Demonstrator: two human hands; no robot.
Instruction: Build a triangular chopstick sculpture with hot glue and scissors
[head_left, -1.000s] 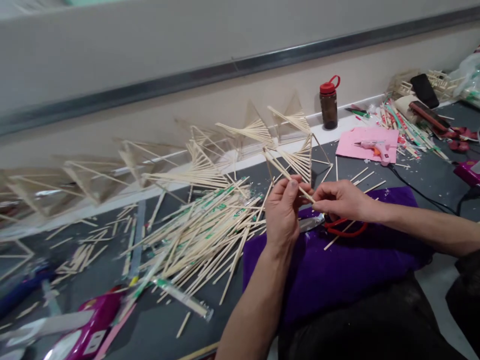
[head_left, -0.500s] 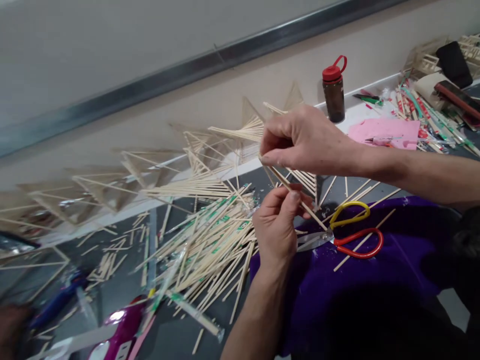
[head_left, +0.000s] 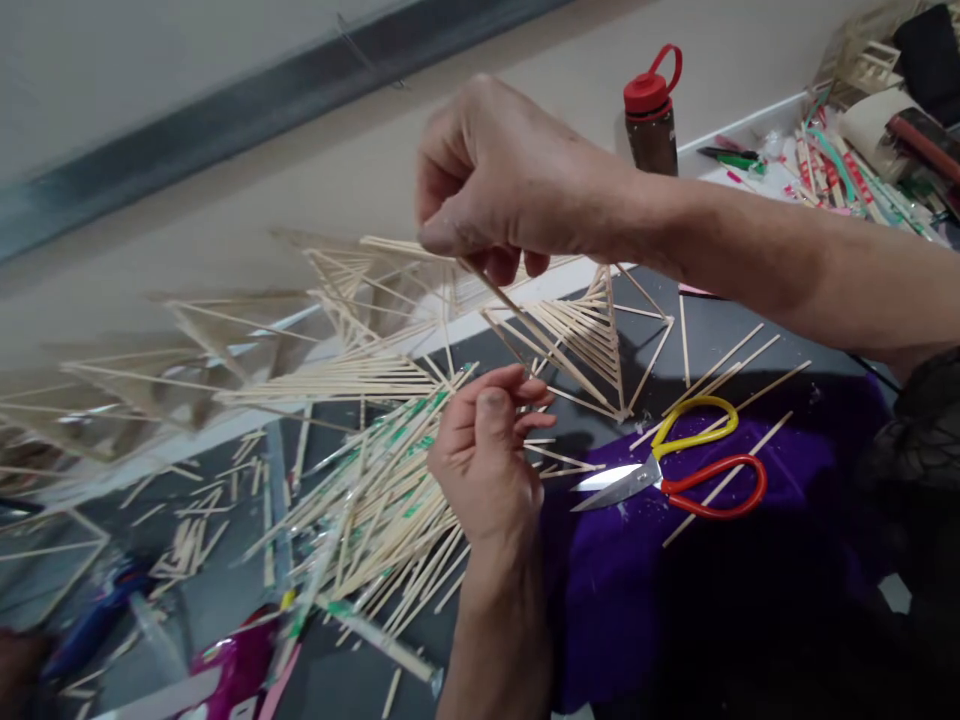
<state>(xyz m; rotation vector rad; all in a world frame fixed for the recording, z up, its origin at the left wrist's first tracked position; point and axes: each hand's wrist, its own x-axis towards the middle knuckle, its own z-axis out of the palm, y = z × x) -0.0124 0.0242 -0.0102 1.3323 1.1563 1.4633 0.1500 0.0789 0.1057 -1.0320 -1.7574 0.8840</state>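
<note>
Sticks (head_left: 409,505), some in clear wrappers (head_left: 388,638)

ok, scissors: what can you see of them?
The scissors lie on the purple cloth, shiny metal-looking blades slightly apart, pointing left. One loop handle is yellow, the other red, both plastic-looking. A pale stick crosses the red one. Left hand and right hand don't touch them.

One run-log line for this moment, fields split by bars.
right hand: pinching thin stick | left hand: fingers partly curled | scissors: lying on purple cloth
</note>
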